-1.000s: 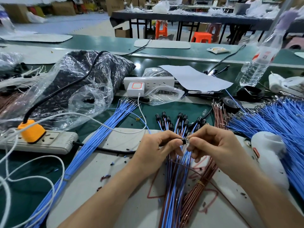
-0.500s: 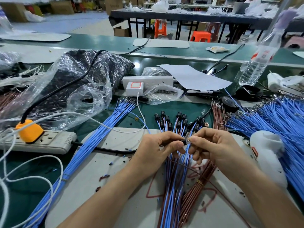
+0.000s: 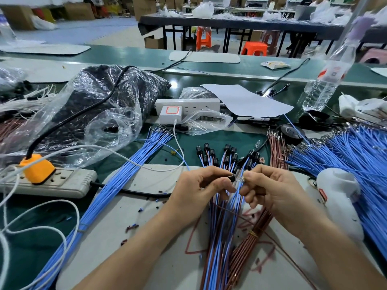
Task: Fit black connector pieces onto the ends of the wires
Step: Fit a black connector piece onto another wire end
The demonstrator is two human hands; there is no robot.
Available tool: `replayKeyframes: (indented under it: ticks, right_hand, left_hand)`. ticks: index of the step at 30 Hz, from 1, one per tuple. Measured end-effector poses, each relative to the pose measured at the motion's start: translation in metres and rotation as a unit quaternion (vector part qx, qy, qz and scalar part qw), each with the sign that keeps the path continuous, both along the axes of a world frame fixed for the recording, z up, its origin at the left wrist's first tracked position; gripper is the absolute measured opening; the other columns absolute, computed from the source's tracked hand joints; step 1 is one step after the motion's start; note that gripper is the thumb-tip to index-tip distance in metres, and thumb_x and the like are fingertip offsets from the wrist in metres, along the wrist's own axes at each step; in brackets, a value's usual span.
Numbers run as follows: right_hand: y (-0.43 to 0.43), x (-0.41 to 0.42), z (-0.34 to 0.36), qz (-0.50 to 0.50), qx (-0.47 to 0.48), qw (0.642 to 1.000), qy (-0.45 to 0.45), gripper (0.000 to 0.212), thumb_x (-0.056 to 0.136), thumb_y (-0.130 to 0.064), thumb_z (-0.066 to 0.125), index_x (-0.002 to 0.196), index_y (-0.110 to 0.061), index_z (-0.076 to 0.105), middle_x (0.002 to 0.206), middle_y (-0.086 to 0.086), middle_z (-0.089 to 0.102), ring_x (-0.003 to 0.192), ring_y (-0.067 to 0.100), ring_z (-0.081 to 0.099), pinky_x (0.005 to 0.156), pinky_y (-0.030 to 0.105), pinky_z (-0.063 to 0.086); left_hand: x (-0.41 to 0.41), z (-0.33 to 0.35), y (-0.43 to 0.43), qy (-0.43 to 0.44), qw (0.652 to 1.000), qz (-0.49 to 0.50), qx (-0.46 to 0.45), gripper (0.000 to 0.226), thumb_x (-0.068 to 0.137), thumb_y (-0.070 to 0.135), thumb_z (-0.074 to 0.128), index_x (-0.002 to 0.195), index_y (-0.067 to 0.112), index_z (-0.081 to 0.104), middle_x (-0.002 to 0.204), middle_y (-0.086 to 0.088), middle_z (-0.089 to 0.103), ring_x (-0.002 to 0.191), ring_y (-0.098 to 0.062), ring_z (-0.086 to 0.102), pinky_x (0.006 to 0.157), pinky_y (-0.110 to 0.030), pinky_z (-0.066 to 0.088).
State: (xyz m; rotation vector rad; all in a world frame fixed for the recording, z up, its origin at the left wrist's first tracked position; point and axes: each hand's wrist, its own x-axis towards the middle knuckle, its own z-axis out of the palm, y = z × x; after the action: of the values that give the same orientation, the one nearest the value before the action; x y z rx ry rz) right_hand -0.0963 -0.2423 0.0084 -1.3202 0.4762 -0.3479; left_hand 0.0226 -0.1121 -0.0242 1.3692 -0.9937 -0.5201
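Grey mat (image 3: 146,227): L hand (image 3: 196,191) pinches black connector (image 3: 231,177), R hand (image 3: 272,191) pinches tiny clear part (image 3: 240,178), mostly hidden.

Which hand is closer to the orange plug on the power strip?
Left. The orange plastic plug sits left of the left hand; the right hand is farther right.

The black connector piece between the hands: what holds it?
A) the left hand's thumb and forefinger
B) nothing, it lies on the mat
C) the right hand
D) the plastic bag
A: the black connector piece sits pinched at the fingertips of the left hand; the right hand pinches a small clear part facing it.
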Motion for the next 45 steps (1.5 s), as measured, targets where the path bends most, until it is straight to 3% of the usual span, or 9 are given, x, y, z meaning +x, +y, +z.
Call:
replayKeyframes:
  ticks: [11,15,19,23,25,32,38,41,45]
  right_hand:
    - [0.0015,-0.0011,0.0015,0.002,-0.139,0.988,-0.064,0.018,0.074,-0.013,0.067,0.080,0.003,0.062,0.067,0.017,0.069,0.055,0.021,0.064,0.053,0.023,0.054]
    - [-0.0009,-0.0006,-0.0003,-0.002,-0.201,0.978,-0.064,0.005,0.080,0.004,0.066,0.079,0.000,0.064,0.066,0.016,0.068,0.054,0.020,0.064,0.054,0.024,0.054]
    - [-0.0026,-0.0012,-0.0017,0.015,-0.241,0.969,-0.057,0.012,0.081,0.009,0.066,0.079,-0.003,0.066,0.066,0.017,0.068,0.053,0.018,0.065,0.054,0.024,0.054]
    - [-0.0015,-0.0001,-0.0026,0.011,-0.201,0.977,-0.063,0.004,0.079,-0.001,0.067,0.079,0.001,0.065,0.065,0.016,0.069,0.054,0.020,0.065,0.054,0.025,0.055]
    - [-0.0002,0.0006,-0.0020,0.018,-0.187,0.980,-0.063,0.014,0.074,-0.010,0.067,0.080,0.003,0.064,0.068,0.016,0.069,0.056,0.020,0.066,0.056,0.025,0.056]
    - [-0.0034,-0.0006,-0.0017,0.039,-0.073,0.996,-0.019,0.014,0.073,-0.008,0.065,0.076,0.004,0.061,0.062,0.014,0.066,0.052,0.018,0.063,0.048,0.021,0.051]
    - [-0.0022,0.0003,-0.0028,0.052,-0.074,0.996,0.010,0.011,0.071,-0.006,0.065,0.078,0.001,0.060,0.066,0.010,0.068,0.057,0.015,0.065,0.054,0.019,0.053]
    - [-0.0028,-0.0001,-0.0033,0.045,-0.045,0.998,0.020,0.014,0.070,-0.009,0.066,0.078,0.001,0.061,0.063,0.011,0.066,0.051,0.014,0.061,0.046,0.018,0.049]
    - [-0.0023,-0.0004,-0.0027,0.055,-0.025,0.998,0.029,0.015,0.071,-0.011,0.066,0.077,0.002,0.061,0.062,0.016,0.065,0.051,0.016,0.062,0.046,0.019,0.049]
  left_hand:
    - [-0.0001,0.0042,0.0022,-0.024,1.000,-0.010,0.004,0.021,0.083,0.024,0.059,0.101,0.016,0.066,0.089,0.008,0.071,0.080,-0.003,0.068,0.074,-0.012,0.049]
    - [-0.0003,0.0037,0.0037,-0.044,0.999,-0.005,0.019,0.024,0.079,0.029,0.064,0.102,0.025,0.066,0.094,0.001,0.073,0.086,-0.012,0.070,0.081,-0.020,0.052]
    - [-0.0001,0.0010,0.0020,-0.058,0.998,0.003,0.029,0.017,0.087,0.012,0.064,0.103,0.017,0.067,0.090,-0.003,0.073,0.082,-0.021,0.070,0.079,-0.021,0.053]
    - [-0.0001,0.0021,0.0037,-0.080,0.996,-0.004,0.036,0.017,0.089,0.004,0.062,0.104,0.012,0.067,0.089,-0.004,0.073,0.082,-0.019,0.069,0.077,-0.016,0.051]
    - [-0.0004,0.0034,0.0039,-0.083,0.996,-0.004,0.038,0.017,0.089,0.003,0.061,0.102,0.014,0.066,0.087,-0.001,0.071,0.078,-0.013,0.068,0.076,-0.015,0.050]
    - [-0.0040,0.0026,0.0042,-0.075,0.995,-0.029,0.056,0.016,0.088,0.002,0.061,0.103,0.007,0.067,0.081,0.005,0.067,0.070,0.004,0.062,0.071,-0.012,0.047]
    - [-0.0014,0.0026,0.0031,-0.049,0.997,-0.014,0.055,0.012,0.088,0.005,0.063,0.098,0.007,0.067,0.081,-0.004,0.069,0.069,-0.009,0.065,0.070,-0.020,0.053]
    - [-0.0018,0.0014,0.0029,-0.061,0.996,-0.013,0.066,0.011,0.088,0.012,0.063,0.096,0.016,0.067,0.079,0.000,0.070,0.068,-0.006,0.064,0.070,-0.023,0.054]
    - [-0.0016,-0.0013,0.0026,-0.073,0.994,-0.011,0.078,0.014,0.086,0.011,0.065,0.100,0.014,0.069,0.081,0.000,0.071,0.071,-0.009,0.065,0.073,-0.028,0.056]
